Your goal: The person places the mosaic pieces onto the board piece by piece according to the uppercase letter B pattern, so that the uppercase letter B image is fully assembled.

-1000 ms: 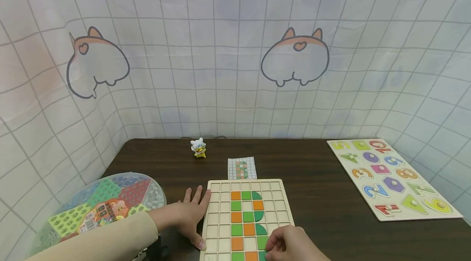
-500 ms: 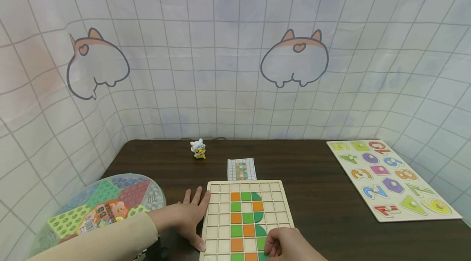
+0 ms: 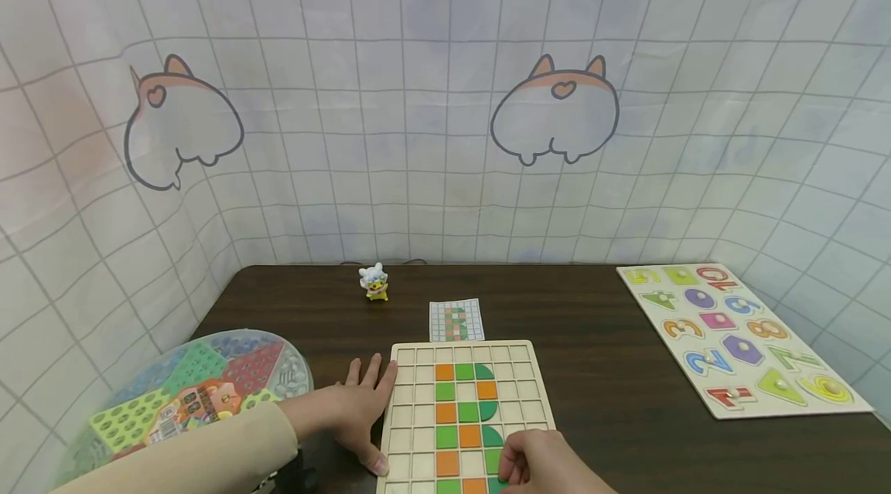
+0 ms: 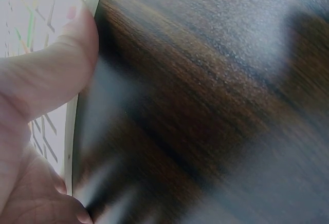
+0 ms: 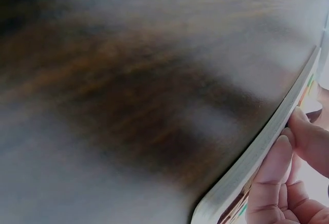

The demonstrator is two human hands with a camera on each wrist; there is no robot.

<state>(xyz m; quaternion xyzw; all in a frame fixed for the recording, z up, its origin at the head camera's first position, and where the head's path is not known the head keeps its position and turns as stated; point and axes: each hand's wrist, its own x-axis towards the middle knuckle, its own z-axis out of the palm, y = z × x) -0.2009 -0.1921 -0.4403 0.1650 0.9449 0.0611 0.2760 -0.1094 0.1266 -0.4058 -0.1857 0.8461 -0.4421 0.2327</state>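
Note:
A wooden grid board lies on the table, with orange, light green and dark green pieces set in several of its cells. Spread fingers of my left hand rest along the board's left edge; in the left wrist view, the thumb lies over that rim. My right hand is at the lower right of the board, fingers curled. Its fingertips pinch at the dark green piece, whose right part they hide. In the right wrist view, thumb and forefinger come together over the board's edge.
A small grid pattern card lies behind the board, and a little figurine stands farther left. At left is a round clear container with colourful contents. A number-and-shape puzzle board lies at right. Gridded cloth surrounds the table.
Both hands stay nearly in place. The right hand's fingers shift very slightly at the dark green piece; the head view tilts a little.

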